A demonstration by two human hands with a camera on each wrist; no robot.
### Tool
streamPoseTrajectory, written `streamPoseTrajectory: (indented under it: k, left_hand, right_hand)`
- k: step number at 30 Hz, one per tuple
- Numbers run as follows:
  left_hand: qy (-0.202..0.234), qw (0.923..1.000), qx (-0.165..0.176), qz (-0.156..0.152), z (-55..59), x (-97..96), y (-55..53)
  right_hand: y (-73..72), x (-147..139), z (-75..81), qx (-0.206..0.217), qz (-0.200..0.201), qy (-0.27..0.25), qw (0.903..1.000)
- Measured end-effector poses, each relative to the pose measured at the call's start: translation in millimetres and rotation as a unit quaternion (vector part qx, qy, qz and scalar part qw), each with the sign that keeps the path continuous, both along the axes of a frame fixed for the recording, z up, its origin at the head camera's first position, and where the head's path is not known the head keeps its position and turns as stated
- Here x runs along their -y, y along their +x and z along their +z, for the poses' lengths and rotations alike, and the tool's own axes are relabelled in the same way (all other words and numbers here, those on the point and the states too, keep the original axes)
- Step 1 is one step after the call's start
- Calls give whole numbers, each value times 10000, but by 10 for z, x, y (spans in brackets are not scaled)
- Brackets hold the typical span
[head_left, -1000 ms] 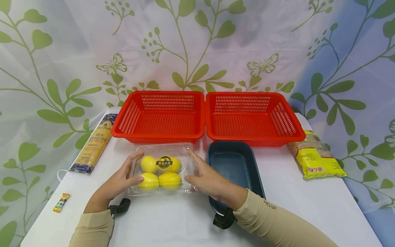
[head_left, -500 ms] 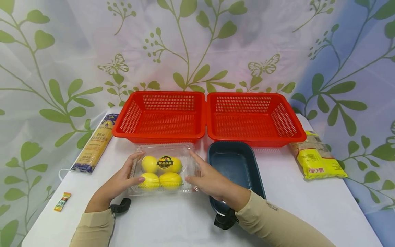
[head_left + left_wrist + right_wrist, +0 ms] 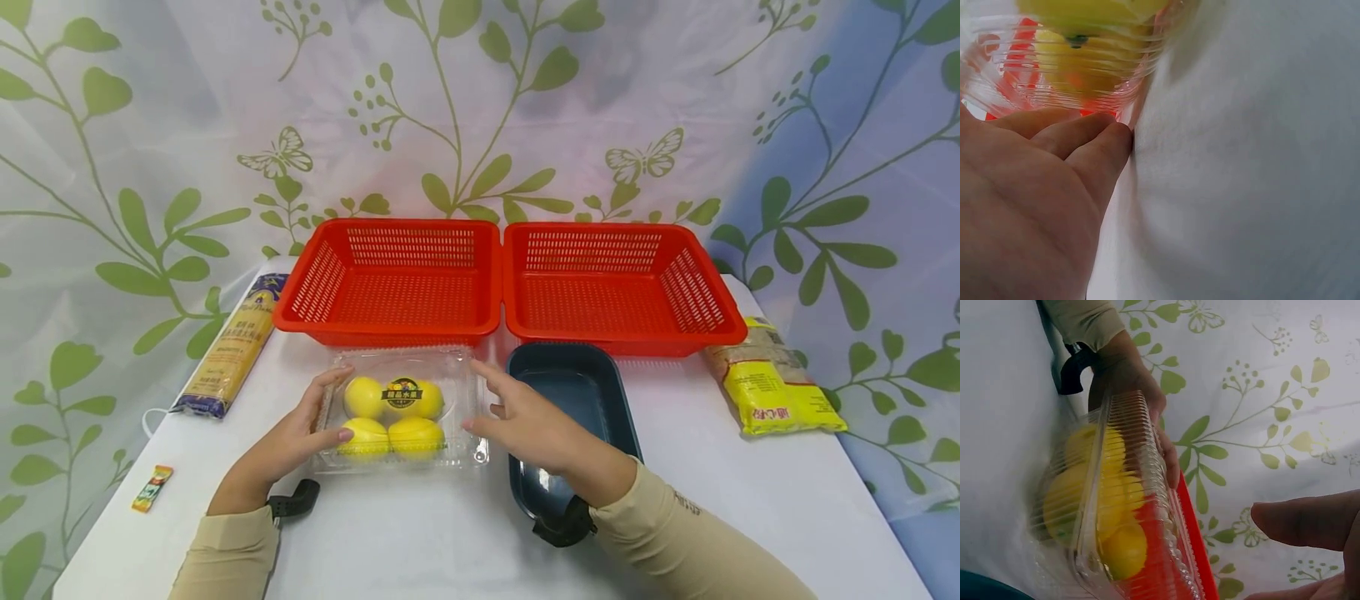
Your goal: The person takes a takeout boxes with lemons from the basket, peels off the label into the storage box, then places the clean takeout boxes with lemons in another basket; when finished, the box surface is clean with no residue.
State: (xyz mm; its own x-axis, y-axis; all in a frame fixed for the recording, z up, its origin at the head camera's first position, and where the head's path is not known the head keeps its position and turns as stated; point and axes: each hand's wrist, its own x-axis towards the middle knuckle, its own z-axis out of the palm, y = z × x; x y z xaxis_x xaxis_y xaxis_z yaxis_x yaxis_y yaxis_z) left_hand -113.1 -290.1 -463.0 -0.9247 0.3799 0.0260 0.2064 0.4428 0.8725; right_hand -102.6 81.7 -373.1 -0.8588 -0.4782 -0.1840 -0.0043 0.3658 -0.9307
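A clear plastic fruit box (image 3: 461, 404) with several yellow lemons (image 3: 416, 437) inside and a black label on its lid lies on the table. At its left end my left hand (image 3: 294, 437) holds it, thumb over the lid and fingers along the side. In the left wrist view those fingers (image 3: 1100, 147) lie right against its ribbed wall (image 3: 997, 81). My right hand (image 3: 536, 429) hovers at the right end, thumb and fingers spread. The right wrist view shows its thumb (image 3: 1307, 522) apart from the box (image 3: 1094, 487), with nothing held.
Two joined red baskets (image 3: 500, 292) stand behind the box. A dark blue dish (image 3: 573, 400) sits under the right forearm. A pasta pack (image 3: 232, 346) and a small sachet (image 3: 152, 489) lie left; a yellow bag (image 3: 780, 400) lies right, beside the basket.
My right hand has let go of the box's right end and drawn back to the right. The left hand and the box have stayed in place.
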Motion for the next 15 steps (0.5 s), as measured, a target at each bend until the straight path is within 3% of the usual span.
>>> streamPoseTrajectory:
  k: [9,15]
  left_hand:
    - [277,9994,-91,-208,-4,30,-15]
    - [254,9996,-24,-155,-8,25,-7]
  right_hand:
    - [-166,9,179,-705,191,195,9971]
    - [-341,149,211,-1368,463,441,9885]
